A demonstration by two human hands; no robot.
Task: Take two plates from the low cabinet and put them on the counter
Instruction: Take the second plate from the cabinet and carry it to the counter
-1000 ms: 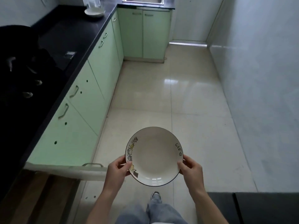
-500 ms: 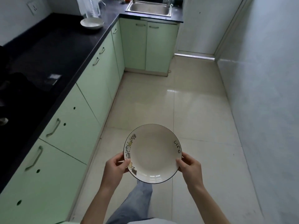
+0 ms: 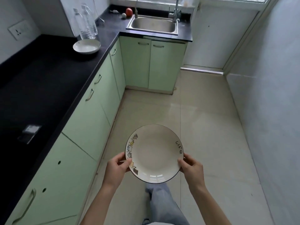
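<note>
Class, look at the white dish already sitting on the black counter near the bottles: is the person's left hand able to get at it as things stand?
Probably not yet. The left hand grips the decorated plate, and the white dish sits far ahead on the counter. Nothing blocks the path.

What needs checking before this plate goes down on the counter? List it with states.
1. Both hands hold the plate: left hand and right hand on opposite rims, ok.
2. Plate roughly level, nothing on it: ok.
3. First plate already on the counter: ok.
4. Bare counter beside it: ok.
5. Bottles stand close behind that plate: not ok, mind them.
6. Low cabinet shut: cannot tell.
</note>
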